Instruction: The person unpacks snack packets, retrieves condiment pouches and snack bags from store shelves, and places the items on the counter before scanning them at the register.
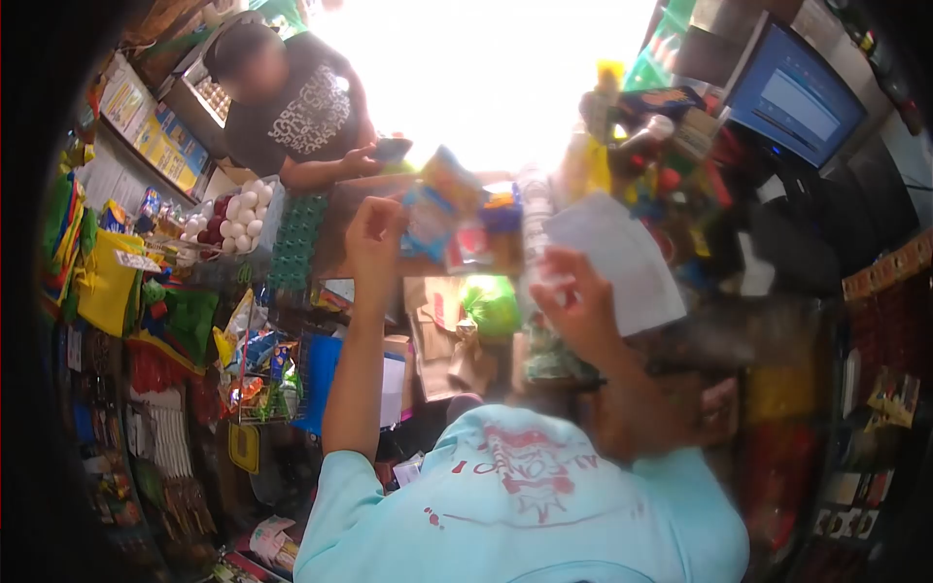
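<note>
My left hand [377, 233] is raised over the counter, its fingers curled and pressed together; what they hold, if anything, is too small to name. Just right of it, blurred, are a blue packet [425, 222] and an orange and blue packet [450, 183]. A red and white item [468, 245] lies below these. My right hand [575, 299] is half curled, with a gap between thumb and fingers and nothing visible in it. It is at the left edge of a white sheet or bag [622, 267], beside a pale patterned strip [536, 223].
Across the counter at upper left, a person [311, 107] holds a dark phone-like object [392, 150]. Eggs [243, 219] and green egg trays [297, 241] stand at left, above a wire rack of snacks [267, 364]. A monitor [797, 92] is at upper right; a green bag [491, 304] lies below the counter.
</note>
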### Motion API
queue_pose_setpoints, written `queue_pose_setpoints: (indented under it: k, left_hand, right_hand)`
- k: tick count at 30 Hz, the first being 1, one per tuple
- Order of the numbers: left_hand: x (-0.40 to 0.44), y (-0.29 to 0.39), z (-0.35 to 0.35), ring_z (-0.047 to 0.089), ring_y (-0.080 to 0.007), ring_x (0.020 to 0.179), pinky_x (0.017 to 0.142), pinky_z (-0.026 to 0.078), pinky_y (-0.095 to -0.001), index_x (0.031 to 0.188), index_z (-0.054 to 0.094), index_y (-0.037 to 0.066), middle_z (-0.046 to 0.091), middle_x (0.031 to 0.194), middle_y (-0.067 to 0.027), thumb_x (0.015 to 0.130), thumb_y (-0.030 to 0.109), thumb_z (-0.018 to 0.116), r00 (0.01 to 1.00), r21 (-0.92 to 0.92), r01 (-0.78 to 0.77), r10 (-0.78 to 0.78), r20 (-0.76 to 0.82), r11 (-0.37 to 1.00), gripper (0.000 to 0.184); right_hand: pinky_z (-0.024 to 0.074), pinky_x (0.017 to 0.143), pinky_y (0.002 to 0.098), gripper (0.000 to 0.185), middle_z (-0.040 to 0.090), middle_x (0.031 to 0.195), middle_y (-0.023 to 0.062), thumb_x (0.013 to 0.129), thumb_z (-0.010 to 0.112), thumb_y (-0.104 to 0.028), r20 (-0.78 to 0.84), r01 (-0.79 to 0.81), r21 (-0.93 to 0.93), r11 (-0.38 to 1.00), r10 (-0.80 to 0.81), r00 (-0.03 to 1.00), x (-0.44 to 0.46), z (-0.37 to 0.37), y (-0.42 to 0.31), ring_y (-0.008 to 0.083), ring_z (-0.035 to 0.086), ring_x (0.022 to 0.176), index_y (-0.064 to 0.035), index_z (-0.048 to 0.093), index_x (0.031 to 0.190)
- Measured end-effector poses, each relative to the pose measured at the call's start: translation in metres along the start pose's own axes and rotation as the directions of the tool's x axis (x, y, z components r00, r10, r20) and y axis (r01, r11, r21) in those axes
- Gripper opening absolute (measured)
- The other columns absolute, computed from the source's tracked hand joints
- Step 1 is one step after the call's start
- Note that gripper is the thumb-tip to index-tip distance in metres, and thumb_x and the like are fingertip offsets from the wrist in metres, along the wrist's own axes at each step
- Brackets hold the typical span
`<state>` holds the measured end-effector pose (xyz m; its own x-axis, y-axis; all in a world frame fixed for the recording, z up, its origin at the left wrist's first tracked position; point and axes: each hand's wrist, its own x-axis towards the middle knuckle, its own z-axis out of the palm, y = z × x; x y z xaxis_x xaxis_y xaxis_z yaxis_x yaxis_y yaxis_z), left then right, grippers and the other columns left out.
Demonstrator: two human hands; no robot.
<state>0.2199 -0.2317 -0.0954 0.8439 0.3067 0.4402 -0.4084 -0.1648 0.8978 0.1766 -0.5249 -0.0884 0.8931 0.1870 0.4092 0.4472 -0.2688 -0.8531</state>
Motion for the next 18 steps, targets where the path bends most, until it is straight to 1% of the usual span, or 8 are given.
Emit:
queue_pose_setpoints:
  k: [4,6,8,9,10,11,15,18]
  left_hand:
    - [-0.029,0.05,0.048,0.064,-0.0203,0.107,0.09,0.052,-0.032,0.094,0.058,-0.001,0.069,0.119,-0.0184,0.091,-0.002,0.064,0.959,-0.184,-0.225,0.251,0.134,0.957,0.007]
    - [-0.041,0.054,0.066,0.062,-0.0237,0.114,0.096,0.05,-0.0356,0.101,0.057,0.0,0.065,0.124,-0.0202,0.092,-0.001,0.065,0.912,-0.233,-0.314,0.361,0.196,0.92,0.012]
    - [-0.048,0.055,0.079,0.06,-0.0254,0.121,0.104,0.047,-0.0399,0.113,0.056,0.001,0.061,0.13,-0.021,0.094,0.002,0.065,0.876,-0.202,-0.349,0.395,0.276,0.915,0.021]
    - [-0.05,0.058,0.086,0.059,-0.026,0.123,0.107,0.046,-0.0415,0.119,0.055,0.002,0.059,0.133,-0.0209,0.095,0.003,0.065,0.861,-0.155,-0.37,0.401,0.312,0.916,0.025]
    - [-0.05,0.067,0.089,0.059,-0.0262,0.124,0.107,0.046,-0.0419,0.122,0.055,0.002,0.059,0.134,-0.0199,0.095,0.003,0.065,0.859,-0.04,-0.392,0.381,0.344,0.919,0.03]
    - [-0.053,0.072,0.093,0.058,-0.0264,0.125,0.107,0.046,-0.0423,0.126,0.054,0.002,0.058,0.135,-0.0189,0.094,0.004,0.066,0.856,0.074,-0.412,0.358,0.374,0.908,0.034]
    - [-0.071,0.038,0.102,0.063,-0.0183,0.113,0.097,0.052,-0.0341,0.128,0.057,0.002,0.062,0.128,-0.0106,0.092,-0.001,0.065,0.81,-0.004,-0.043,0.037,0.586,0.999,0.038]
    - [-0.087,0.033,0.111,0.069,-0.0211,0.09,0.082,0.054,-0.0336,0.115,0.065,0.001,0.071,0.098,-0.0137,0.087,-0.001,0.066,0.762,0.077,-0.126,0.047,0.646,0.989,0.029]
  right_hand:
    - [0.0553,0.094,0.0338,0.062,0.064,0.122,0.0116,0.08,0.086,-0.018,-0.044,-0.19,0.551,0.812,0.256,0.966,0.026,0.008,-0.002,0.0209,0.065,0.113,-0.0036,0.053,0.131]
    - [0.0548,0.096,0.034,0.062,0.063,0.124,0.0115,0.079,0.087,-0.02,0.106,-0.283,0.594,0.753,0.275,0.955,0.021,-0.018,-0.018,0.0224,0.062,0.118,-0.0034,0.055,0.13]
    - [0.0537,0.097,0.0365,0.055,0.063,0.122,0.0109,0.074,0.089,-0.017,0.045,-0.139,0.502,0.854,0.135,0.99,0.015,-0.035,-0.024,0.0265,0.061,0.116,-0.0088,0.064,0.123]
    - [0.0522,0.099,0.0397,0.052,0.063,0.12,0.01,0.073,0.088,-0.014,-0.152,0.13,0.2,0.971,-0.1,0.983,0.011,-0.047,-0.025,0.0277,0.06,0.115,-0.011,0.067,0.12]
    - [0.0506,0.1,0.0428,0.049,0.062,0.118,0.0092,0.071,0.087,-0.012,-0.252,0.337,-0.164,0.927,-0.369,0.894,0.003,-0.064,-0.027,0.0289,0.059,0.114,-0.0131,0.069,0.117]
    - [0.049,0.102,0.046,0.047,0.061,0.116,0.0083,0.069,0.086,-0.009,-0.236,0.444,-0.52,0.73,-0.623,0.746,-0.005,-0.081,-0.029,0.0301,0.058,0.113,-0.0153,0.071,0.114]
    - [0.042,0.104,0.0554,0.052,0.054,0.112,0.0058,0.067,0.077,-0.002,-0.122,0.298,-0.853,0.427,-0.72,0.683,-0.027,-0.146,-0.033,0.0327,0.055,0.112,-0.0201,0.074,0.115]
    - [0.0427,0.099,0.0524,0.059,0.053,0.11,0.0063,0.068,0.073,0.002,-0.101,0.238,-0.897,0.372,-0.697,0.709,-0.022,-0.19,-0.029,0.0324,0.053,0.113,-0.0186,0.071,0.123]
